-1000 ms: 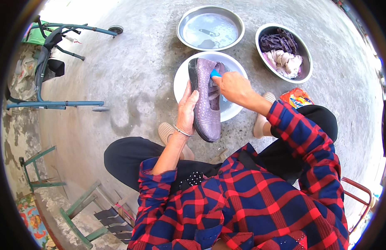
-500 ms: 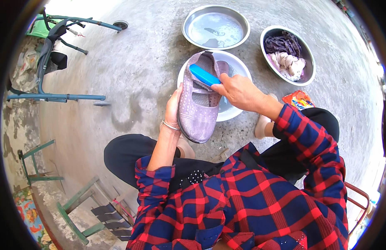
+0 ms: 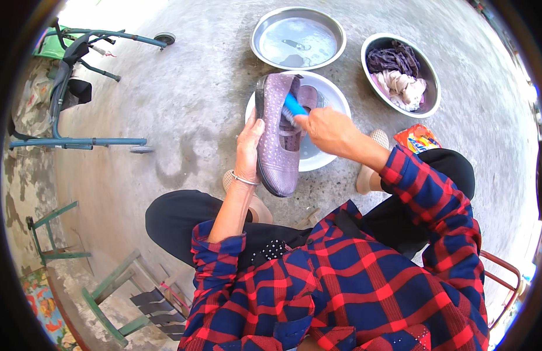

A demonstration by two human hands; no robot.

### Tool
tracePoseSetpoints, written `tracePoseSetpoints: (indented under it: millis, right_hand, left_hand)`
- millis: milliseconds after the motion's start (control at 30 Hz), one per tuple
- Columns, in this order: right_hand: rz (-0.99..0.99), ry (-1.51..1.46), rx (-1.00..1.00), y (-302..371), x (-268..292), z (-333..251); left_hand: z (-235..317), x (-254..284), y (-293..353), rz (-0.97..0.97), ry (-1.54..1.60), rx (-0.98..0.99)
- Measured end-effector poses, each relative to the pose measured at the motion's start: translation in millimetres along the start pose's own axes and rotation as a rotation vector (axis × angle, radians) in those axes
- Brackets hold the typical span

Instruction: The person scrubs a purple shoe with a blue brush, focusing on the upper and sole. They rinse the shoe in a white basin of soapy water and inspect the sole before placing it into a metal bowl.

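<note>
L hand (image 3: 247, 143) grips the lilac shoe (image 3: 278, 158) by its dark-soled side, toe twd the person, held up over the white basin (image 3: 340, 93). R hand (image 3: 332, 133) is clasped round a blue brush (image 3: 295, 106), bristles at the shoe's opening; exact contact is blurred. Metal basin (image 3: 341, 40) w/ water sits just beyond; metal bowl (image 3: 432, 88) w/ dark + pale cloths (image 3: 402, 89) is to the R. Orange pkt (image 3: 418, 138) lies on the floor (image 3: 212, 88) nr R knee.
</note>
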State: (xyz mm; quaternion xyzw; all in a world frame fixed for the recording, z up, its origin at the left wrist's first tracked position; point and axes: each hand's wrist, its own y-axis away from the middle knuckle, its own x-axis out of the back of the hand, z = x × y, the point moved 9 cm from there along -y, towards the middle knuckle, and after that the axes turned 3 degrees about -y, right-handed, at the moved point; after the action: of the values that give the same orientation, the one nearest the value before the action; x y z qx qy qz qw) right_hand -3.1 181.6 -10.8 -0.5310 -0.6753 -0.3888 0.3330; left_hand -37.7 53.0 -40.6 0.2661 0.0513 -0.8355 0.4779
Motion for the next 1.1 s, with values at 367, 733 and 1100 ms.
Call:
tracePoseSetpoints:
  millis: [367, 733, 1100]
  right_hand:
    - [0.299, -0.001, -0.169, -11.5, 23.1, 19.5]
    - [0.059, -0.105, -0.132, 5.7, 11.4, -9.9]
    - [0.005, 0.006, -0.158, 6.3, 5.5, 18.0]
  left_hand:
    - [-25.9, -11.2, 1.3, -0.017, 0.205, 0.174]
    - [-23.2, 2.6, 6.1, 0.034, 0.118, 0.190]
    - [-8.0, -4.8, 1.7, -0.017, 0.082, 0.077]
